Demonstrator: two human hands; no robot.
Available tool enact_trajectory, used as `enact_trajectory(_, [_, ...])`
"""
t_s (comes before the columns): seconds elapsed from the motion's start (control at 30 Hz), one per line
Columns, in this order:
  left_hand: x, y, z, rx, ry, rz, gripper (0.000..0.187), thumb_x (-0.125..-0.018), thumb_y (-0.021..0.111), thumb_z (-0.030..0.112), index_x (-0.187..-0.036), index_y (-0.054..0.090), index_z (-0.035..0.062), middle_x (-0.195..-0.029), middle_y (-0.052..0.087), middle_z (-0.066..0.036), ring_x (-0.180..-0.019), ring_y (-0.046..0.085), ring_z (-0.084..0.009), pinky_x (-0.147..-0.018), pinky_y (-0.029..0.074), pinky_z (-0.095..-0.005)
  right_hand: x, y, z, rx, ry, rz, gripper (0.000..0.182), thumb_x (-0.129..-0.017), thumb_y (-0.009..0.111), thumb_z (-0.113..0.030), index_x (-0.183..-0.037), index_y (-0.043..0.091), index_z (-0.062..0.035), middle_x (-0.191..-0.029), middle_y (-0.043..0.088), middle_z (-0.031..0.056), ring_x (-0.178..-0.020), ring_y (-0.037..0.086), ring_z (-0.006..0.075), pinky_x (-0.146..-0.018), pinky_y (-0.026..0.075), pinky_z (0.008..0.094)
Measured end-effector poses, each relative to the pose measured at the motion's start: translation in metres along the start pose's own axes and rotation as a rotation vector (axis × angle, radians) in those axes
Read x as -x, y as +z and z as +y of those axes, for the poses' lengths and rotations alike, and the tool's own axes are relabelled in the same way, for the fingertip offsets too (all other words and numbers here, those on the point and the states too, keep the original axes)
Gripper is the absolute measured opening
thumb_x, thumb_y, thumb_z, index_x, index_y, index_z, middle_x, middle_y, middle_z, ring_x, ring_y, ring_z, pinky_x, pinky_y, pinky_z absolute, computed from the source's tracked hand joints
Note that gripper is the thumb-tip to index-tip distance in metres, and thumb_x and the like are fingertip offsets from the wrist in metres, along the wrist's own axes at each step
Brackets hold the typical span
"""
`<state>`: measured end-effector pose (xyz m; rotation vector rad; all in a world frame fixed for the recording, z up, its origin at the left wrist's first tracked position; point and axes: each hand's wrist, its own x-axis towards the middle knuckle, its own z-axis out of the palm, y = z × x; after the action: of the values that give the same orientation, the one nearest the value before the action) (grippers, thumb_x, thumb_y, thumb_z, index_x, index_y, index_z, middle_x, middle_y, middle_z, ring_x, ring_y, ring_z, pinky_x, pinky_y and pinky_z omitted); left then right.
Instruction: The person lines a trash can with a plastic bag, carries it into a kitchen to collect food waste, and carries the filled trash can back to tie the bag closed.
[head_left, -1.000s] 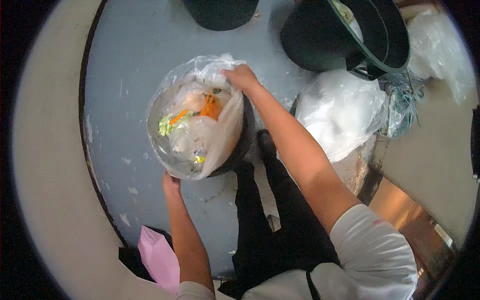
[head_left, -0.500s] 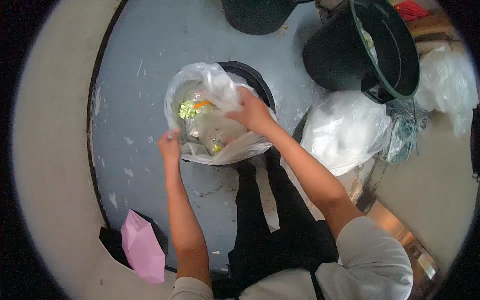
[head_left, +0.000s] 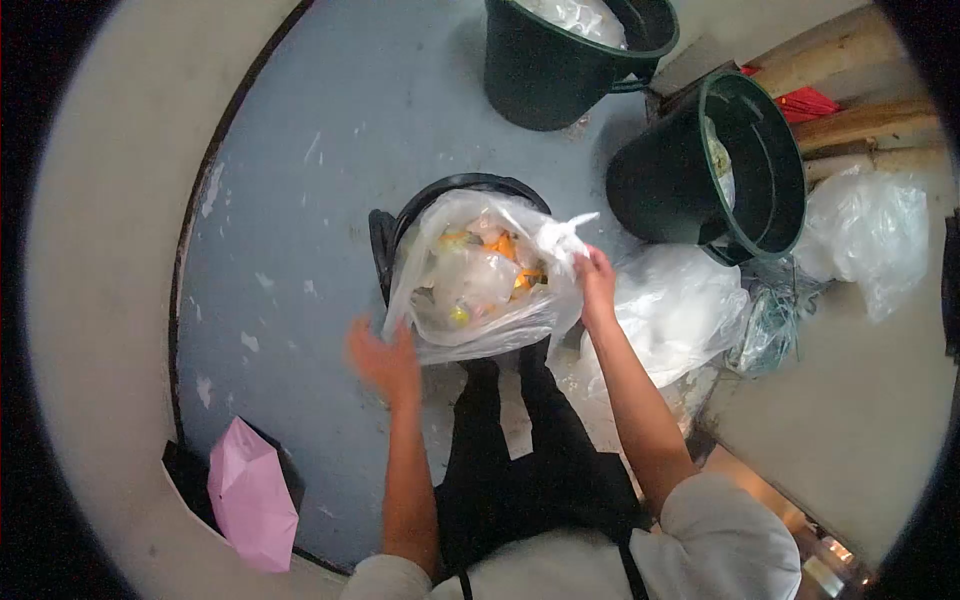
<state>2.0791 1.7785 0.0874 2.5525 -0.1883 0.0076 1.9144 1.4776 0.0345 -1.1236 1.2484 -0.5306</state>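
Note:
A clear plastic bag (head_left: 430, 340) lines a black bin (head_left: 470, 182) on the floor in front of my feet. Inside it lies mixed waste (head_left: 465, 285) with orange and yellow-green bits, partly under clear plastic. My right hand (head_left: 597, 285) is closed on the bag's right edge, just below a twisted, knot-like white tuft (head_left: 563, 238). Blurred by motion, my left hand (head_left: 385, 362) is at the bag's near left edge, its thumb and fingers apart.
Two dark green bins stand beyond: one upright (head_left: 545, 85) with white plastic inside, one tilted (head_left: 660, 180). White plastic bags (head_left: 665, 315) lie on the right, and another clear bag (head_left: 870, 240) is by the wall. A pink umbrella (head_left: 250, 495) rests at lower left.
My right hand has moved from the bag's far side to its right edge, where a twisted tuft now shows. The left hand has loosened from the rim. The camera view has shifted.

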Motion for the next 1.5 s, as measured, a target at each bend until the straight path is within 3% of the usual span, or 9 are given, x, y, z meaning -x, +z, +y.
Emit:
enact_trajectory(0.17, [-0.01, 0.045, 0.01, -0.156, 0.084, -0.05, 0.06, -0.077, 0.073, 0.023, -0.124, 0.049, -0.005, -0.117, 0.057, -0.027, -0.115, 0.053, -0.0407, -0.095, 0.044, -0.0476, 0.027, 0.039, -0.048, 0.802, -0.468, 0.13, 0.065, -0.077, 0.075, -0.042, -0.124, 0.056, -0.0003, -0.114, 0.063, 0.0224, -0.105, 0.062, 0.0326, -0.093, 0.047, 0.0402])
enact_trajectory(0.23, [-0.014, 0.059, 0.01, -0.16, -0.167, -0.329, 0.057, -0.078, 0.071, 0.022, -0.124, 0.049, -0.0039, -0.106, 0.062, -0.026, -0.104, 0.06, -0.0413, -0.088, 0.048, -0.0483, 0.03, 0.054, -0.046, 1.14, -0.678, 0.135, 0.066, -0.074, 0.077, -0.041, -0.122, 0.057, 0.0001, -0.112, 0.064, 0.0239, -0.103, 0.064, 0.0361, -0.09, 0.049, 0.0431])
enact_trajectory(0.33, [-0.01, 0.08, -0.028, -0.258, -0.231, -0.502, 0.048, -0.08, 0.065, 0.021, -0.12, 0.053, -0.0038, -0.093, 0.067, -0.024, -0.089, 0.066, -0.0416, -0.078, 0.053, -0.048, 0.013, 0.052, -0.03, 1.269, -0.17, -0.087, 0.059, -0.074, 0.076, -0.036, -0.116, 0.058, 0.0001, -0.107, 0.065, 0.0258, -0.096, 0.065, 0.0407, -0.085, 0.052, 0.0473])
enact_trajectory(0.67, [-0.046, 0.073, -0.035, -0.399, -0.21, -1.069, 0.028, -0.082, 0.056, 0.021, -0.089, 0.071, -0.0016, -0.095, 0.07, -0.02, -0.088, 0.067, -0.0384, -0.075, 0.054, -0.0468, -0.014, 0.025, -0.013, 1.306, 0.146, -0.232, 0.038, -0.077, 0.058, -0.018, -0.109, 0.065, -0.0008, -0.107, 0.066, 0.026, -0.098, 0.064, 0.0409, -0.089, 0.05, 0.0466])
enact_trajectory(0.77, [-0.019, 0.153, -0.136, -0.452, 0.409, -0.768, 0.027, -0.081, 0.055, 0.019, -0.082, 0.071, -0.0029, -0.09, 0.069, -0.022, -0.085, 0.068, -0.0392, -0.074, 0.054, -0.0469, -0.038, 0.017, 0.022, 0.786, 0.139, -0.206, 0.041, -0.077, 0.058, -0.019, -0.114, 0.064, -0.0011, -0.109, 0.067, 0.0237, -0.103, 0.063, 0.0402, -0.09, 0.049, 0.0435])
enact_trajectory(0.97, [-0.044, 0.109, -0.122, -0.137, 0.109, -0.736, 0.027, -0.083, 0.049, 0.014, -0.079, 0.07, -0.0034, -0.082, 0.067, -0.024, -0.083, 0.065, -0.0431, -0.072, 0.052, -0.0483, -0.023, 0.039, -0.054, 0.779, -0.077, -0.288, 0.041, -0.077, 0.054, -0.012, -0.116, 0.063, -0.0044, -0.108, 0.066, 0.0234, -0.104, 0.062, 0.0392, -0.091, 0.048, 0.0433])
enact_trajectory(1.07, [-0.075, 0.018, 0.009, 0.059, -0.275, -0.645, 0.025, -0.084, 0.052, 0.016, -0.081, 0.07, -0.0016, -0.083, 0.067, -0.025, -0.083, 0.064, -0.0425, -0.074, 0.051, -0.0493, -0.007, 0.031, -0.081, 0.746, -0.151, -0.312, 0.039, -0.078, 0.054, -0.011, -0.116, 0.062, -0.0056, -0.106, 0.066, 0.0232, -0.103, 0.063, 0.039, -0.088, 0.048, 0.0431])
enact_trajectory(1.37, [-0.094, 0.046, -0.011, -0.417, 0.283, -0.854, 0.025, -0.085, 0.054, 0.018, -0.085, 0.068, -0.003, -0.086, 0.067, -0.023, -0.086, 0.064, -0.043, -0.074, 0.049, -0.0521, -0.014, 0.047, -0.085, 1.297, -0.18, -0.462, 0.043, -0.074, 0.06, -0.016, -0.117, 0.063, -0.0083, -0.093, 0.067, 0.0231, -0.092, 0.064, 0.0404, -0.082, 0.051, 0.0479])
enact_trajectory(1.5, [-0.079, 0.028, -0.011, -0.254, -0.113, -0.814, 0.029, -0.083, 0.061, 0.019, -0.105, 0.065, 0.0017, -0.104, 0.065, -0.02, -0.096, 0.062, -0.0414, -0.081, 0.049, -0.0503, -0.012, 0.029, -0.09, 1.138, 0.061, -0.2, 0.05, -0.074, 0.066, -0.021, -0.122, 0.061, -0.0095, -0.111, 0.065, 0.0214, -0.102, 0.062, 0.04, -0.088, 0.049, 0.0455])
